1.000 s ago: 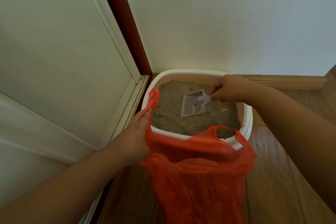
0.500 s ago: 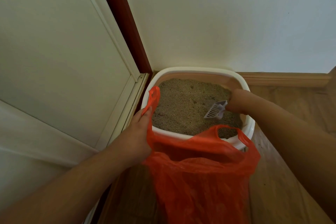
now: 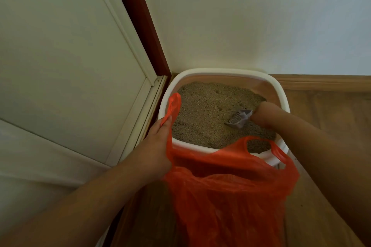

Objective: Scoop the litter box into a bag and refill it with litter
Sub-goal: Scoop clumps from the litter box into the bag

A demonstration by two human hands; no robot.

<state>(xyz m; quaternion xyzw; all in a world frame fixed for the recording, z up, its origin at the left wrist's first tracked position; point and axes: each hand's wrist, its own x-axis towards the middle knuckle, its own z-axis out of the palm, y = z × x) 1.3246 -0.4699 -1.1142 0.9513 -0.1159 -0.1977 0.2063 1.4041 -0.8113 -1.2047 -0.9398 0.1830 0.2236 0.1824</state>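
A white litter box (image 3: 224, 71) full of brown litter (image 3: 206, 110) sits in the corner on the floor. In front of it hangs an open orange plastic bag (image 3: 230, 196). My left hand (image 3: 154, 152) holds the bag's left handle and side, keeping the mouth open. My right hand (image 3: 265, 115) grips the handle of a grey slotted scoop (image 3: 239, 119) at the box's right side. The scoop's front edge dips into the litter. My right fingers are hidden behind the hand.
A white door (image 3: 60, 62) with a dark red frame (image 3: 140, 20) stands close on the left. The white wall (image 3: 251, 16) and wooden baseboard (image 3: 321, 82) run behind the box. Wooden floor (image 3: 329, 116) lies to the right.
My right hand has carried the scoop from the middle of the box to its right side and lowered it into the litter. The left hand and bag have stayed put.
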